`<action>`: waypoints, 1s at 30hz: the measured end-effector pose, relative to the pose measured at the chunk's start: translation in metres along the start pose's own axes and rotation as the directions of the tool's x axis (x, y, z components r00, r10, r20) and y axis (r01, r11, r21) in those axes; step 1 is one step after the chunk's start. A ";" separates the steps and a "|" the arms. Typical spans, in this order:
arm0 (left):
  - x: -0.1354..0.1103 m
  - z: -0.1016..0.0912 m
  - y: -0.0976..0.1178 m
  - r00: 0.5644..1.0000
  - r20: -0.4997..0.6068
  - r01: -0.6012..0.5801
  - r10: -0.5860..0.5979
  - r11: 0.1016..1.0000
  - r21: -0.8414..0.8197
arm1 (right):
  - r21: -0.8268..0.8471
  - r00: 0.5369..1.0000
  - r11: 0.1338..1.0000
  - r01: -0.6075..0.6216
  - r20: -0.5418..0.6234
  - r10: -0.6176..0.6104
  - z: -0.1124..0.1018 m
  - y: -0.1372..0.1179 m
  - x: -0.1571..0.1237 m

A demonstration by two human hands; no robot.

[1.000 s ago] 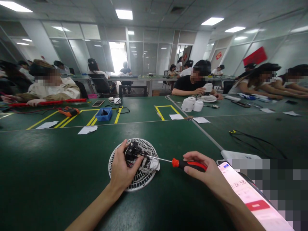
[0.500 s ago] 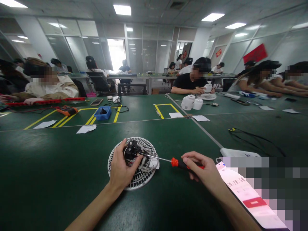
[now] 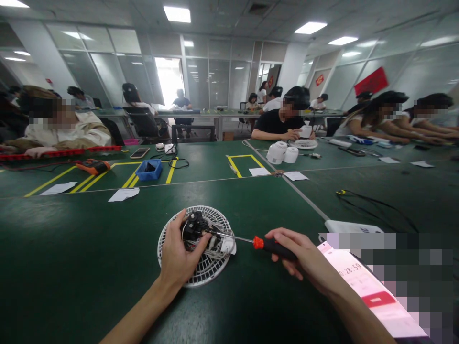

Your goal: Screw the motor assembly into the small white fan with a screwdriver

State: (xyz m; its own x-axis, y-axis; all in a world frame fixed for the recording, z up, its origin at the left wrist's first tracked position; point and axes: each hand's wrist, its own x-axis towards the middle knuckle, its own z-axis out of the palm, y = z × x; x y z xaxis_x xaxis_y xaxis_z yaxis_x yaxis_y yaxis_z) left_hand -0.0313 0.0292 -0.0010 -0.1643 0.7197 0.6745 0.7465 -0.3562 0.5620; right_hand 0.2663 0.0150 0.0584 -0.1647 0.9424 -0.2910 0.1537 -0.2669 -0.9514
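Note:
A round white fan grille (image 3: 210,274) lies flat on the green table. On it rests a black motor assembly (image 3: 193,223) with a bundle of white wires (image 3: 217,246) at its right side. My left hand (image 3: 181,251) is wrapped round the assembly, thumb and fingers on either side of it. My right hand (image 3: 296,248) holds a screwdriver (image 3: 274,246) with a red and black handle. The shaft points left, and its tip reaches the assembly near my left thumb. Exactly where the tip sits is hidden among the parts.
A phone (image 3: 373,291) with a timer lies at the right, below a white device (image 3: 353,226) and a black cable (image 3: 380,205). Farther back are a blue bin (image 3: 148,170), an orange tool (image 3: 93,166) and white housings (image 3: 277,153). A co-worker (image 3: 281,119) sits opposite.
My right fingers have shifted on the screwdriver handle, showing more of its black part. The left hand still holds the assembly. The whole view has moved slightly.

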 end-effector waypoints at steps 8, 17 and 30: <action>0.000 0.001 -0.001 0.999 0.021 0.030 -0.030 1.000 -0.004 | -0.008 0.976 0.983 0.184 -0.119 -0.184 -0.007 -0.003 -0.002; 0.001 0.000 0.000 0.999 0.026 0.030 -0.029 0.999 -0.025 | 0.017 0.997 1.000 0.023 -0.072 -0.022 0.000 -0.008 -0.003; 0.002 0.000 0.003 0.999 0.037 0.013 -0.013 1.000 0.001 | -0.127 0.979 0.979 0.161 -0.102 -0.175 -0.011 -0.004 0.001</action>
State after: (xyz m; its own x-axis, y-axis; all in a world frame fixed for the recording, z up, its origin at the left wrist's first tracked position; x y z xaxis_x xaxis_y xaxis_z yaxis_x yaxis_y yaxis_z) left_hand -0.0297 0.0299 0.0023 -0.1500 0.7457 0.6492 0.7452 -0.3463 0.5699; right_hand 0.2758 0.0189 0.0633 -0.0892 0.9901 -0.1087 0.2472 -0.0837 -0.9654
